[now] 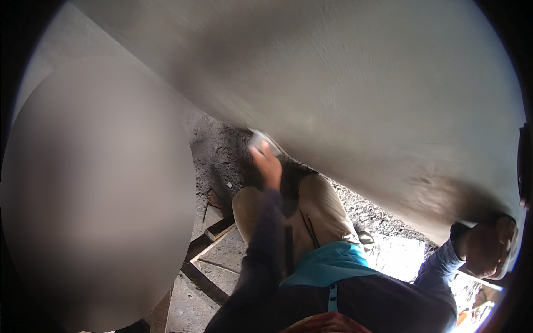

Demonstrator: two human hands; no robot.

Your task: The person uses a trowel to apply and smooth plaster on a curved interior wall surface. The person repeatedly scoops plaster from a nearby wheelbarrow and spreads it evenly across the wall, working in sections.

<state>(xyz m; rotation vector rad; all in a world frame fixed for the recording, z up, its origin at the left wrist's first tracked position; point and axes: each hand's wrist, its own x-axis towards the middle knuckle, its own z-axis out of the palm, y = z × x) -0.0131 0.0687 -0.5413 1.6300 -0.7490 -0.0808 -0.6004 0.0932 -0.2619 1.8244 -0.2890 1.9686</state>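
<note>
A broad grey plastered wall (344,83) with faint smoothing streaks fills the upper part of the view. At its lower edge, in front of my knees, my left hand (267,165) is closed on a small flat pale tool (261,139), which lies against or very near the wall. Motion smears both, so the tool's kind cannot be told. Far to the right, my right hand (486,248) has its fingers curled beside the wall's lower right part. A greyish edge shows along those fingers, but what they hold is mostly hidden.
Rough, crumbly ground (219,150) runs along the wall's foot. Wooden pieces (214,236) lie on grey slabs (194,308) left of my legs. A bright pale sheet (397,255) lies on the right. A large blurred patch covers the left side.
</note>
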